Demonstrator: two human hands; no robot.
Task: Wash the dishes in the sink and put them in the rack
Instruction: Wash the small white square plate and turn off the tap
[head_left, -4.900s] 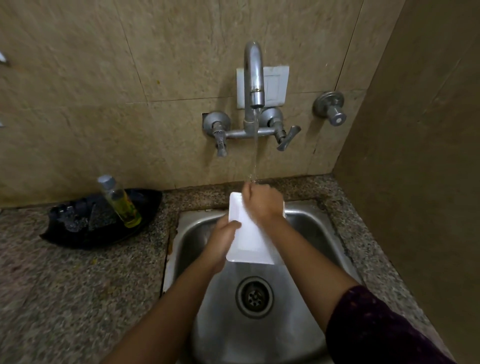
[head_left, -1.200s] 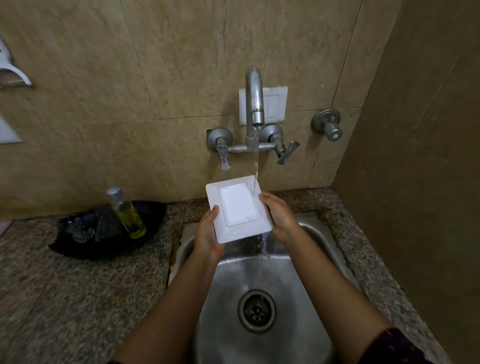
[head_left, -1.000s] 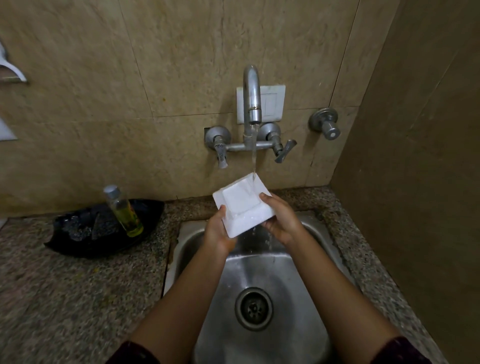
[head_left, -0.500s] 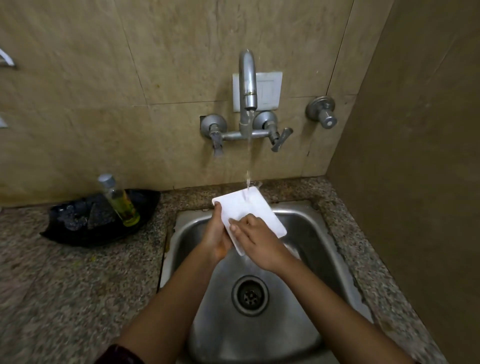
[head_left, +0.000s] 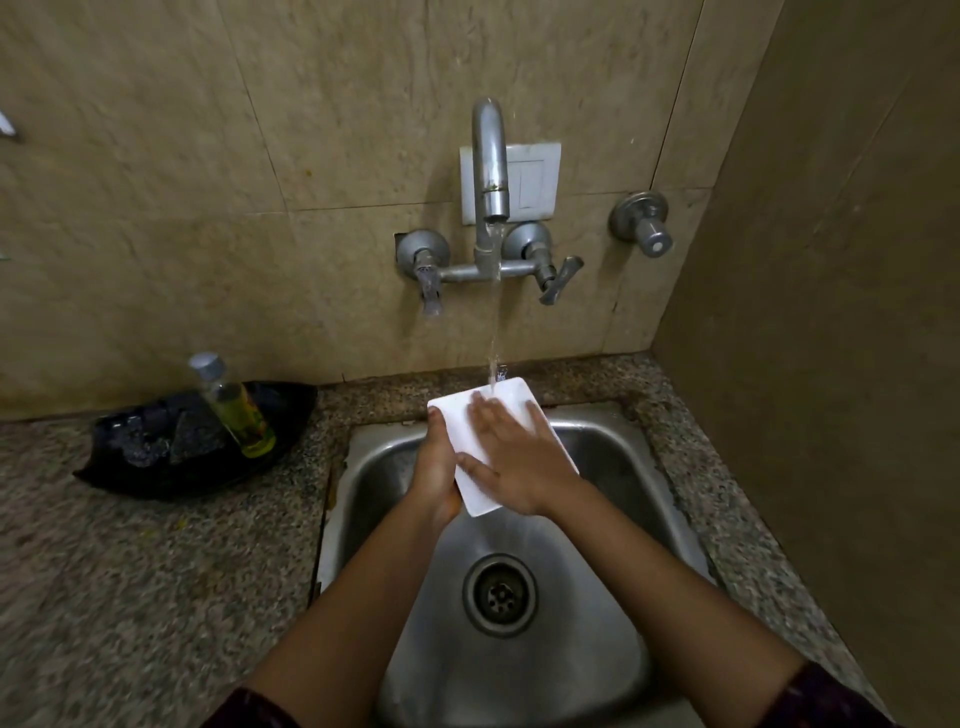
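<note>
**White plate under running water, over sink**

- Plate (head_left: 509, 396): white, rectangular, tilted, held above the sink (head_left: 618, 467); its far edge is under the water (head_left: 493, 332) from the tap (head_left: 491, 171).
- Left hand (head_left: 434, 467): grips the plate's left edge, thumb on top.
- Right hand (head_left: 519, 462): flat on the plate's face, fingers spread, holding nothing.
- Worktop (head_left: 130, 571): speckled stone; black tray (head_left: 156, 467) at left with a bottle (head_left: 234, 405) of yellow liquid.

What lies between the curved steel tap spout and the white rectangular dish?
Only a thin stream of water, falling from the curved steel tap spout onto the white rectangular dish; head view.
</note>
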